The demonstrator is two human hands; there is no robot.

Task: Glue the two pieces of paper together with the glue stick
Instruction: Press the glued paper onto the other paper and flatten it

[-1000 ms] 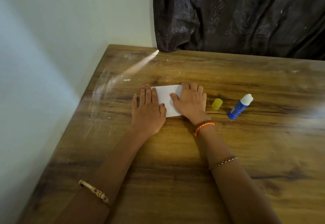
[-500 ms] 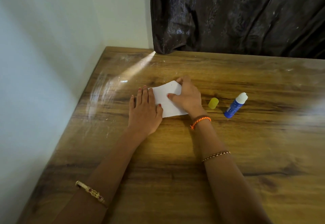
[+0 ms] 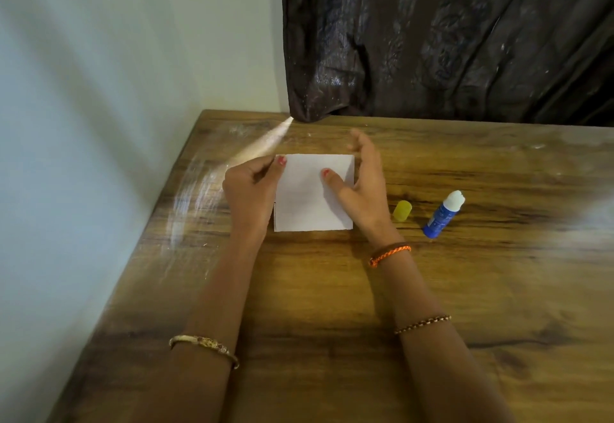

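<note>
Left of the uncapped glue stick (image 3: 443,214) on the desk (image 3: 332,289), the stacked paper (image 3: 312,193) lies flat; left hand (image 3: 251,190) pinches its far-left corner; right hand (image 3: 363,186), fingers loosely spread, presses a thumb on it; aligning seems under way, firm pressing next.

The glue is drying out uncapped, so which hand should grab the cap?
Probably the right hand: the yellow cap and glue stick lie just beside it, while the left hand grips the paper's far edge.
</note>
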